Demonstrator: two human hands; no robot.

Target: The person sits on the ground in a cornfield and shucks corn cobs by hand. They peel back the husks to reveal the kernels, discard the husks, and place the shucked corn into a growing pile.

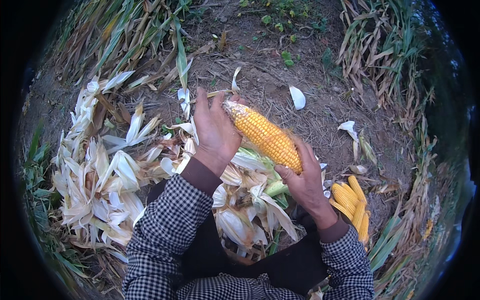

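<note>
A husked yellow corn cob (265,137) slants across the middle of the head view, its pale tip up toward the left. My right hand (306,183) grips its lower right end, thumb in front and fingers behind. Thin brown silk strands cling to the kernels near those fingers. My left hand (217,131) is beside the cob's tip, palm facing it and fingers spread; whether it touches the cob is hard to tell. Beneath the cob, between my legs, lie pale corn husks (240,221) and a green husk stalk (276,188).
Several bare yellow cobs (352,202) are heaped by my right forearm. A large pile of dry husks (105,187) spreads at the left. Leafy cornstalks lie at the upper left (131,41) and along the right (386,48). Loose husk pieces (297,97) dot the brown soil (262,86).
</note>
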